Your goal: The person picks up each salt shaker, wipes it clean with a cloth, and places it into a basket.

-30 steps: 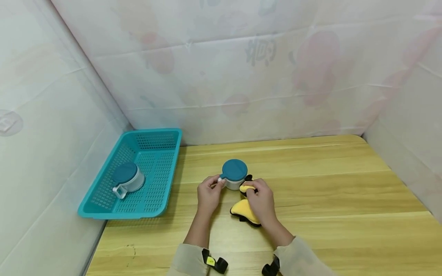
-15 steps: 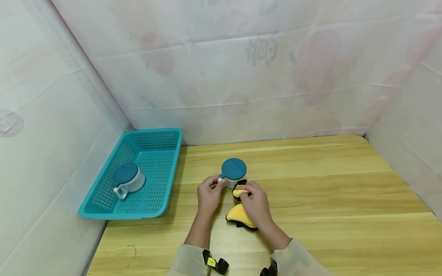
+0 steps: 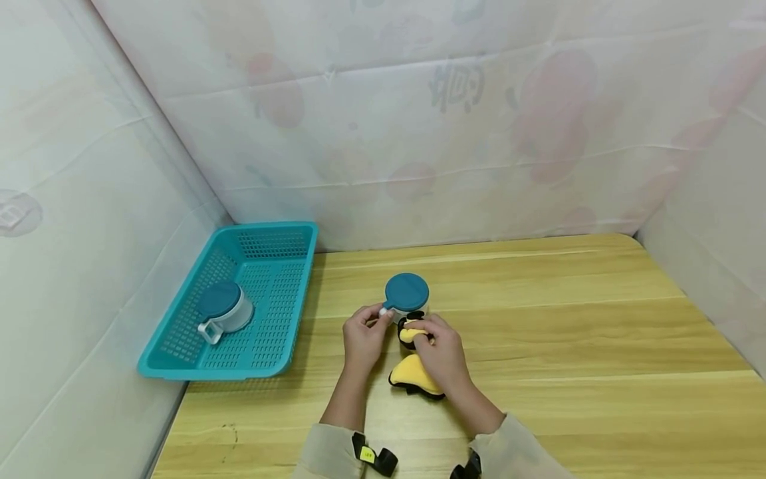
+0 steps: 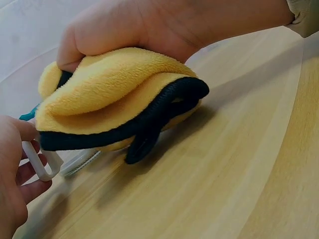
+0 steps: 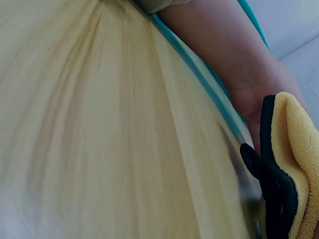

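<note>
A small white jar with a blue lid [image 3: 407,291] stands upright on the wooden table. My left hand [image 3: 362,339] pinches its white handle [image 4: 44,172] between thumb and fingers, as the left wrist view also shows. Bunched in my right hand [image 3: 444,354] is a yellow cleaning cloth [image 3: 414,374] with black edging. The cloth's upper fold overlaps the near side of the jar in the head view, hiding part of its wall. Its lower fold hangs out below the palm, with a black loop [image 4: 142,147] on its edge.
A teal plastic basket [image 3: 302,306] sits at the table's left side. Inside it a second white jar with a blue lid [image 3: 220,299] lies tilted, handle towards me. Pale printed sheets [image 3: 371,146] wall the table at the back and sides.
My right hand has moved the cloth left across the jar's near side, from its right side to the front. The left hand keeps its hold on the handle, almost unmoved.
</note>
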### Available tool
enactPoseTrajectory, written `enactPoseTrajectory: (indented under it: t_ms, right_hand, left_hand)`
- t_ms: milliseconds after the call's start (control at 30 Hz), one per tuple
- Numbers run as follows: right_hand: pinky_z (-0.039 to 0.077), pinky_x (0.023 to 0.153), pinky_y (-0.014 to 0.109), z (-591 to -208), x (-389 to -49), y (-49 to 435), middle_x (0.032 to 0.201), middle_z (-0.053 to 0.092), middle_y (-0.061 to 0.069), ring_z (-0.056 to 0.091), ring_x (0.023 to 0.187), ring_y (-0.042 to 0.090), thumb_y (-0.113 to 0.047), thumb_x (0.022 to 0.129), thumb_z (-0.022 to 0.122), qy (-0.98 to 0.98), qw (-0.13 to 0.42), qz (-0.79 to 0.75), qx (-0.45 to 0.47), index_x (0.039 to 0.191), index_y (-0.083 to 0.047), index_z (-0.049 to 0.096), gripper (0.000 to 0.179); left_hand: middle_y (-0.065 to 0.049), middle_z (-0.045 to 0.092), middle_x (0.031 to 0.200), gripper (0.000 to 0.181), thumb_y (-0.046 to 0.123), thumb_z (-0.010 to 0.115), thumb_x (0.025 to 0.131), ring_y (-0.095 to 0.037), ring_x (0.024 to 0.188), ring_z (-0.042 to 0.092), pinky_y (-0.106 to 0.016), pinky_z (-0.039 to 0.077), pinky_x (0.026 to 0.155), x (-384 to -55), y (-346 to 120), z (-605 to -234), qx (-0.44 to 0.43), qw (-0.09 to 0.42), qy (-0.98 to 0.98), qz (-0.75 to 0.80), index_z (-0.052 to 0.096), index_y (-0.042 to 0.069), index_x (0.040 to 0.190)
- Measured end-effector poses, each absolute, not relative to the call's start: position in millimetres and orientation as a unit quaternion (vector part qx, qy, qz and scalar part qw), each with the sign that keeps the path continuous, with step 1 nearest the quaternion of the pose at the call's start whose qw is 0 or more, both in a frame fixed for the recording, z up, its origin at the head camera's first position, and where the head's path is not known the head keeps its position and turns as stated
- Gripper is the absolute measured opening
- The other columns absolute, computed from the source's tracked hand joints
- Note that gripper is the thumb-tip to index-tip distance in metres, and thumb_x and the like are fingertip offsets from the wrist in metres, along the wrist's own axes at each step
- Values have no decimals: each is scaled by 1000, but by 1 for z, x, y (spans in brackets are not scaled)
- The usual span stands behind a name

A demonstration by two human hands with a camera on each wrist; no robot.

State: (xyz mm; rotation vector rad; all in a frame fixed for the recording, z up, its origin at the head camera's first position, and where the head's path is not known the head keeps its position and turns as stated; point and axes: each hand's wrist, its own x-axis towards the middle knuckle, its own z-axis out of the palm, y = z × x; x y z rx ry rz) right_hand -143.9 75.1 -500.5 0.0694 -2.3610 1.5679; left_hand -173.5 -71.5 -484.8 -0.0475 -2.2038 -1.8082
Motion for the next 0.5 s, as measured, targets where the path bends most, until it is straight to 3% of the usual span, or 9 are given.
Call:
enactPoseTrajectory:
  t_ms: [100,300,367,500]
  right_hand:
    - [45,57,22,-500,-146,83,97,69,-5,56,76,11,1,87,59,-820,131,557,-4,95,-18,78,28]
    - [32,42,20,-495,-153,99,104,71,-1,35,46,8,-2,90,56,-800,109,587,-62,101,-18,77,29]
    - [29,41,20,-493,-155,101,104,71,0,31,43,7,-2,90,55,-794,113,593,-67,101,-18,77,30]
    - [32,43,20,-492,-154,97,102,71,0,42,54,10,0,89,55,-789,119,600,-58,100,-18,78,31]
  left_hand:
    - [-17,72,98,16,6,75,86,-32,93,70,-26,59,70,-174,-71,-484,-9,136,-764,-630,75,-3,99]
    - [-16,73,99,17,7,77,85,-32,94,69,-26,59,71,-182,-71,-498,13,123,-765,-632,76,-1,99]
    - [-13,73,99,17,9,78,84,-29,94,70,-26,59,71,-186,-72,-507,18,122,-764,-633,76,2,99]
    - [-9,74,99,18,16,81,83,-25,93,70,-26,59,71,-190,-73,-516,17,120,-755,-644,78,8,98]
